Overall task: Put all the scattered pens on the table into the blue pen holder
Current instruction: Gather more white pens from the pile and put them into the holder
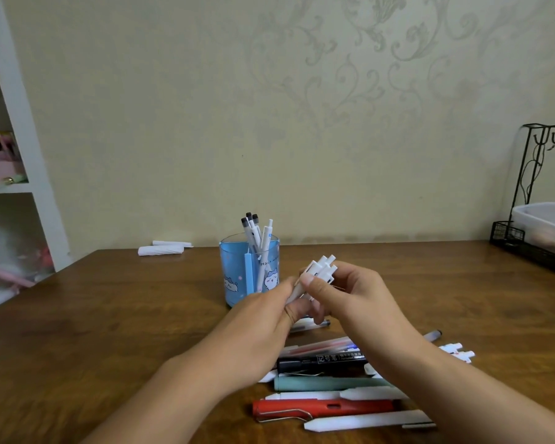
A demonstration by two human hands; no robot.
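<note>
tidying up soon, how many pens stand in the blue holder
5 at least: four black-tipped pens lean left and one white-tipped pen leans right in the blue pen holder; more may be hidden.

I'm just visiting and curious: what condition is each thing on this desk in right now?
blue pen holder: upright, several pens standing inside.
white pens: bunched, gripped by both hands.
left hand: grips the bunch.
right hand: pinches the bunch.
black marker: lying, capped.
red pen: lying, capped.
green pen: lying flat.

Both bare forearms reached forward and met at centre, left hand (263, 312) curled from below, right hand (350, 293) pinching from above, both gripping one bundle of white plastic pens (318, 272)
</note>
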